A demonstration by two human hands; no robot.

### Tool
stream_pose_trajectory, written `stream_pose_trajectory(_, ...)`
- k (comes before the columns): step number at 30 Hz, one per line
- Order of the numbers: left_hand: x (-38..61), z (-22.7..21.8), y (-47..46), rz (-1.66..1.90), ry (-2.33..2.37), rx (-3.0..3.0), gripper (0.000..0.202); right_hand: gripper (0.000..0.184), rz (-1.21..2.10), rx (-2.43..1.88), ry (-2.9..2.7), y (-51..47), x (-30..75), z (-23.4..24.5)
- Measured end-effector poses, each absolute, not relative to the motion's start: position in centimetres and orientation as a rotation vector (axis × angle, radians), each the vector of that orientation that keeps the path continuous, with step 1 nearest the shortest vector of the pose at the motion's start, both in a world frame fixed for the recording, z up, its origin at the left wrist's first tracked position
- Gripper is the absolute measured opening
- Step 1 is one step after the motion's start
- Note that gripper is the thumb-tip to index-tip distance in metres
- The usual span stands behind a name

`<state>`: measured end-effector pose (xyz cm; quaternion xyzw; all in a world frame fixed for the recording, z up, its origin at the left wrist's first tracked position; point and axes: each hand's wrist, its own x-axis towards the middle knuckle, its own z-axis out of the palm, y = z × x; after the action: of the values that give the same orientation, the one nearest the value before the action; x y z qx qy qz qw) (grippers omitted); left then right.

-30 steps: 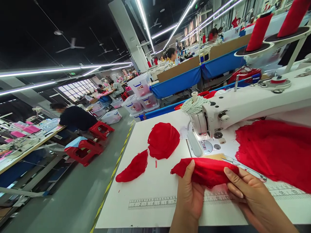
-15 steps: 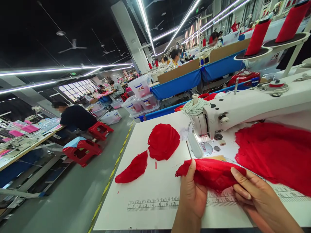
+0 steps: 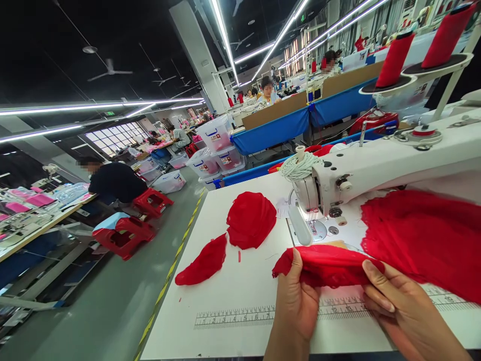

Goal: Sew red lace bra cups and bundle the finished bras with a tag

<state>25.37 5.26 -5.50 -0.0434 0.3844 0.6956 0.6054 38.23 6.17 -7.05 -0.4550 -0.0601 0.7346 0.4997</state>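
Note:
A piece of red fabric point(image 3: 330, 263) is stretched between both hands, above the white table in front of the sewing machine point(image 3: 361, 173). My left hand point(image 3: 298, 301) pinches its left end between thumb and fingers. At the other end, my right hand point(image 3: 391, 293) grips the edge, thumb on top. Left of the machine lie a round stack of red fabric pieces point(image 3: 251, 220) and a pointed red piece point(image 3: 203, 260). A larger heap of red fabric point(image 3: 424, 235) rests right of the needle area, under the machine arm.
A printed ruler scale point(image 3: 233, 317) runs along the table point(image 3: 169, 331) near its front. Red thread cones point(image 3: 394, 60) stand at upper right. Clear plastic bins point(image 3: 216, 133) are stacked beyond the table. To the left, a person point(image 3: 116, 180) sits near red stools point(image 3: 124, 235).
The fabric between my hands has been drawn straighter and tauter, its lower edge no longer sagging as much. My right hand has shifted slightly right. The view has moved a little.

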Motion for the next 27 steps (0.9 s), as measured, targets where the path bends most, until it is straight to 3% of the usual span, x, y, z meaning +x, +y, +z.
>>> stream_pose_trajectory(6, 25.0, -4.7, 5.5, 1.594, 0.91, -0.229, 0.019, 0.06, 1.822, -1.095, -0.046, 6.3, 38.9, -7.1)
stream_pose_trajectory(10, 24.8, -5.1, 4.6, 1.612, 0.899, -0.035, 0.01, 0.047, 1.817, -1.146, -0.389, 6.8, 40.6, -9.6)
stream_pose_trajectory(12, 25.0, -5.6, 4.0, 1.637, 0.941, 0.165, 0.015, 0.04, 1.588, -1.319, -0.731, 6.5, 41.0, -10.3)
stream_pose_trajectory(16, 26.3, -6.8, 3.0, 1.594, 1.12, 0.377, 0.036, 0.045, 1.077, -1.42, -1.198, 4.8, 39.5, -9.1)
stream_pose_trajectory(20, 27.5, -7.4, 2.6, 1.52, 1.228, 0.425, 0.035, 0.026, 1.153, -1.332, -1.337, 3.9, 37.2, -7.2)
stream_pose_trajectory(27, 25.4, -6.7, 3.2, 1.507, 0.874, 0.342, 0.032, 0.026, 1.155, -1.316, -1.272, 5.5, 38.7, -8.5)
